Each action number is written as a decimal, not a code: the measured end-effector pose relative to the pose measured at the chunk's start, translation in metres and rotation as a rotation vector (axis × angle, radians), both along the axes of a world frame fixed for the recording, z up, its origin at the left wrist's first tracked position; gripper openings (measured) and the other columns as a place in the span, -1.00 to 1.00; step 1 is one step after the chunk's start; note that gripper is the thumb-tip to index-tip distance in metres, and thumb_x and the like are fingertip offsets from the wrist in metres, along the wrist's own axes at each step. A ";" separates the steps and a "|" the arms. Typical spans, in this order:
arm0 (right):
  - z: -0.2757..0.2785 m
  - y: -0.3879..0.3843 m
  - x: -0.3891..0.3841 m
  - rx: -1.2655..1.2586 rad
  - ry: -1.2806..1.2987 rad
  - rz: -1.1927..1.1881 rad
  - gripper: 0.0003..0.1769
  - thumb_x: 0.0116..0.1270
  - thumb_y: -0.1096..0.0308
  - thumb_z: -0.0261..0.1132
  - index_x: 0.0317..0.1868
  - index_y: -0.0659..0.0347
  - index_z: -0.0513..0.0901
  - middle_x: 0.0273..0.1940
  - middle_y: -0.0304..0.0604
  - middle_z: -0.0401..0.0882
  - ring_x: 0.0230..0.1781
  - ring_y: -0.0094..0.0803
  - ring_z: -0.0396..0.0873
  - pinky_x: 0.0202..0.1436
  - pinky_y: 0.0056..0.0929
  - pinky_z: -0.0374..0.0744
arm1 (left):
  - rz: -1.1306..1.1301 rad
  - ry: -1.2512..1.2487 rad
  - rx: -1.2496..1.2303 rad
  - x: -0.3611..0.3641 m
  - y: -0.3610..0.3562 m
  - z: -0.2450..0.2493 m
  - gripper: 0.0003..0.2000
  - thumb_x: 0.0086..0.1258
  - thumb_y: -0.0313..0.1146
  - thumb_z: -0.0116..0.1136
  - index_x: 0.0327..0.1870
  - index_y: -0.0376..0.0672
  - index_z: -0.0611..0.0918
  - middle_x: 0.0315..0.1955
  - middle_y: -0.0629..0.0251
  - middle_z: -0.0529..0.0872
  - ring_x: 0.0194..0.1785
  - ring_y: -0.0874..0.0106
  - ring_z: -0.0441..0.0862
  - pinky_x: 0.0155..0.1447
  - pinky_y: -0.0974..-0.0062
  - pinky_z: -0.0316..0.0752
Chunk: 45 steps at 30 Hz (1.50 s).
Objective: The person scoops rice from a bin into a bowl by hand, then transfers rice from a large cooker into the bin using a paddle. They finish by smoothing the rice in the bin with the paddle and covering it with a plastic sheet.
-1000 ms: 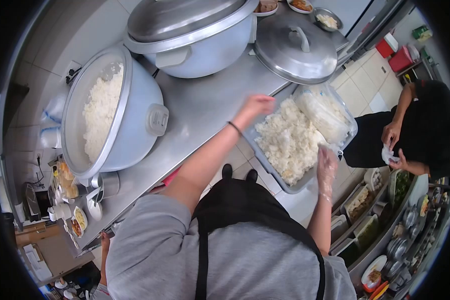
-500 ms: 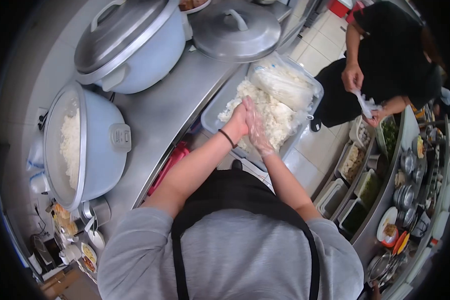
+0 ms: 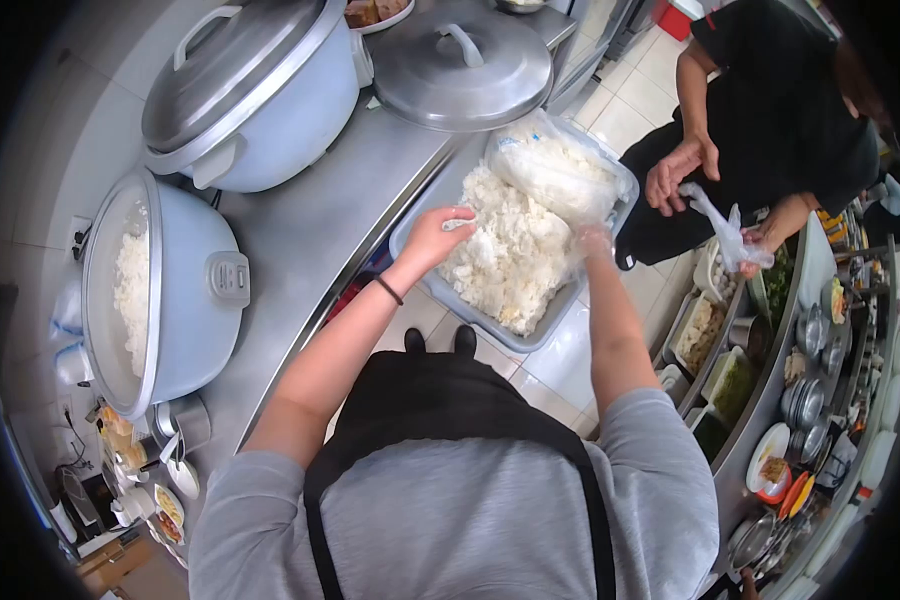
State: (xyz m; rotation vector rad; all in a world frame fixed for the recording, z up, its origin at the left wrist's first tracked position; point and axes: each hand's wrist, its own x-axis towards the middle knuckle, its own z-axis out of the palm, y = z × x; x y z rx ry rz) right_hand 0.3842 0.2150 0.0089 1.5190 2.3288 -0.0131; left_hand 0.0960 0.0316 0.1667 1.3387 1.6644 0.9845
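A grey tub (image 3: 403, 240) is heaped with loose white rice (image 3: 515, 250). A clear plastic bag of rice (image 3: 560, 180) lies at the tub's far side. My left hand (image 3: 440, 237), with a dark band at the wrist, is over the tub's left edge with its fingers curled; something small and pale shows at them, too small to name. My right hand (image 3: 594, 240), in a clear glove, is at the tub's right side beside the bag, and its fingers are blurred against the plastic.
On the steel counter (image 3: 295, 225) stand a lidded cooker (image 3: 270, 120), an open cooker with rice (image 3: 195, 290) and a round metal lid (image 3: 470, 75). A co-worker (image 3: 770, 120) at the right holds clear plastic. Food trays (image 3: 695, 335) line the right side.
My hands were together over the rice and have parted, the left to the tub's left edge, the right to its right side. The co-worker's one hand has opened away from the plastic.
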 end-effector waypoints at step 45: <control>0.304 -0.040 -0.236 0.213 1.034 0.459 -0.48 0.32 0.24 0.13 0.23 0.29 0.33 0.03 0.11 0.51 -0.03 -0.20 0.51 0.04 -0.36 0.39 | 0.944 0.356 0.562 -0.208 -0.339 0.203 -0.91 0.27 -0.49 0.10 -0.38 -0.31 0.62 -0.26 0.24 0.66 -0.25 0.54 0.54 -0.13 0.62 0.42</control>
